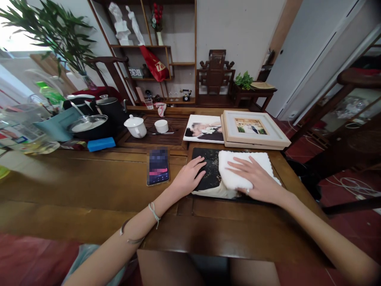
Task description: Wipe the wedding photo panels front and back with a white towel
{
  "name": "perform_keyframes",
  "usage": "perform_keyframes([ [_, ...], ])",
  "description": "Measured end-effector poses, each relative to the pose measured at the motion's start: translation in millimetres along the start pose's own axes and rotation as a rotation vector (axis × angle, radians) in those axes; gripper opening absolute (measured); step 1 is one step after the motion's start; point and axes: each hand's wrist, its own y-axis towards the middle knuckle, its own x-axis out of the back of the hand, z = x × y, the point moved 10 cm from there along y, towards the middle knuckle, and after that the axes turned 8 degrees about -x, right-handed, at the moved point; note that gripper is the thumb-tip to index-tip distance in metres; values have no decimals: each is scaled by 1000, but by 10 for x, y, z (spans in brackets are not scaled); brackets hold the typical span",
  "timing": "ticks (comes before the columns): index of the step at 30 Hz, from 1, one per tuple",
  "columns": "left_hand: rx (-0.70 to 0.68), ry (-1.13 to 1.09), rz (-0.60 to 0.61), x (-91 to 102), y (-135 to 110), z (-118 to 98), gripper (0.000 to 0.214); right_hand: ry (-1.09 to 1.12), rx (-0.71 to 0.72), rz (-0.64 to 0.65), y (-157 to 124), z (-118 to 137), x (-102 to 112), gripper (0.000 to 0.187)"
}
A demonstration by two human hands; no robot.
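A dark photo print [212,173] lies flat on the wooden table [89,186] in front of me. My left hand [188,176] rests on its left edge with the fingers stretched out flat. My right hand [258,179] presses flat on a white cloth [238,167] that covers the right part of the print. A ring shows on one finger of that hand, and a thin bracelet sits on my left wrist.
A phone [158,166] lies left of the print. Behind it are another photo print [204,128] and a stack of framed pictures [253,129]. A tea tray holds a white teapot [135,126] and cup [161,126]. Kettles, a blue box [101,143] and clutter fill the left.
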Motion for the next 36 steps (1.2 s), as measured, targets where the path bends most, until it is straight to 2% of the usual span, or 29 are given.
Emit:
perform_keyframes([
  [4, -7, 5, -10, 6, -4, -12, 33, 28, 74, 58, -374, 362, -9, 70],
  [8, -9, -3, -12, 8, -3, -18, 33, 73, 88, 117, -475, 425, -2, 69],
  [11, -1, -10, -4, 9, 2, -15, 33, 105, 55, 120, -333, 215, 3, 59],
  [14, 8, -14, 12, 5, 7, -11, 34, 91, -11, 68, -92, -143, 16, 51],
  [18, 8, -18, 14, 14, 12, -13, 33, 81, -105, -3, 202, -607, 41, 50],
  [20, 7, -17, 13, 18, 13, -15, 33, 83, -136, -22, 284, -740, 52, 52],
  [22, 10, -18, 13, 18, 13, -10, 33, 67, -140, -37, 297, -766, 66, 52],
  [25, 10, -19, 13, 12, 12, -4, 33, 26, -95, -44, 174, -601, 80, 51],
  [28, 2, -16, 5, 11, 11, -6, 33, 19, -29, -8, -90, -285, 66, 54],
  [33, 3, -7, 4, -1, 15, -11, 33, 47, 85, 86, -545, 262, 22, 68],
  [36, -8, -6, 2, 3, 19, -27, 33, 73, 106, 111, -617, 369, 26, 70],
])
